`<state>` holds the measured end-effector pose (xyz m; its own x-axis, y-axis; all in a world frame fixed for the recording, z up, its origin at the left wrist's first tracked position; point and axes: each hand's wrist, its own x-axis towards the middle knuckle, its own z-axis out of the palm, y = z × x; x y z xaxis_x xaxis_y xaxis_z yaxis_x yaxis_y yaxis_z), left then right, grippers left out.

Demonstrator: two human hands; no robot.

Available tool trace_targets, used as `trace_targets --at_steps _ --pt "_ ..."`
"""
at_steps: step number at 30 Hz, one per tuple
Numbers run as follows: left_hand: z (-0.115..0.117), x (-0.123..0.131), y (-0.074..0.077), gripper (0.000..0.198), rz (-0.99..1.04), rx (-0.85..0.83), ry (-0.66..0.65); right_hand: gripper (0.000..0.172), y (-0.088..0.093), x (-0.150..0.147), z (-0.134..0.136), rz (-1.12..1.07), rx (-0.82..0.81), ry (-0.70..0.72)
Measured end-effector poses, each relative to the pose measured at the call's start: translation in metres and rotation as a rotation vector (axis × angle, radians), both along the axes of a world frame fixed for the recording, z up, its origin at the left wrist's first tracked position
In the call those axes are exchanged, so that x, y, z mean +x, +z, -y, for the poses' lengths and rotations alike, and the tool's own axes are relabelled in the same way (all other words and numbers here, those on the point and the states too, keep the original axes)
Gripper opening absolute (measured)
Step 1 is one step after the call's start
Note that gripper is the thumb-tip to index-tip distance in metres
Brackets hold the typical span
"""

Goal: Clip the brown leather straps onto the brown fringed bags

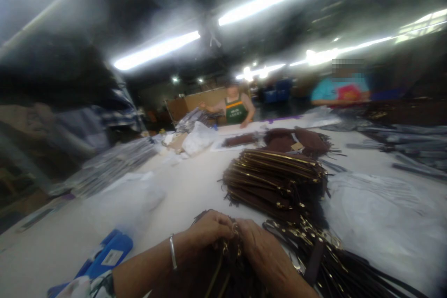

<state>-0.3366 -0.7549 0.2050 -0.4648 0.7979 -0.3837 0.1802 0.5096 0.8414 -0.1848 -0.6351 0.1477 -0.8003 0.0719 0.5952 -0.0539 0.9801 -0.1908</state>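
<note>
My left hand (211, 229), with a silver bangle at its wrist, pinches a small gold metal clasp (234, 229). My right hand (257, 246) is closed in against the other side of the same clasp, its fingertips partly hidden. Beneath both hands lie dark brown pouches (200, 267) with gold zippers. To the right is a heap of dark straps (335, 260) with gold clasps. Just beyond stands a stack of brown zippered pouches (272, 179). The picture is blurred, so small parts are unclear.
A blue tool or dispenser (111, 253) with a white label lies by my left forearm. Clear plastic bags (387, 214) cover the right side of the white table (185, 181). Packed grey items (115, 163) lie at left. Two people (234, 111) work across the table.
</note>
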Motion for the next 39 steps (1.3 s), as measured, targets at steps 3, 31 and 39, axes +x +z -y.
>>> trace_targets --at_steps 3,31,39 --pt "-0.002 -0.004 -0.001 0.02 0.092 0.002 0.005 0.033 -0.001 -0.003 -0.002 -0.025 0.023 0.018" --pt "0.022 0.052 0.015 0.029 -0.744 0.093 -0.044 0.013 0.065 -0.041 -0.047 0.211 0.097 -0.053" --pt "0.038 0.035 0.013 0.036 -0.718 0.329 -0.084 0.016 0.034 0.003 -0.009 0.101 -0.278 -0.114"
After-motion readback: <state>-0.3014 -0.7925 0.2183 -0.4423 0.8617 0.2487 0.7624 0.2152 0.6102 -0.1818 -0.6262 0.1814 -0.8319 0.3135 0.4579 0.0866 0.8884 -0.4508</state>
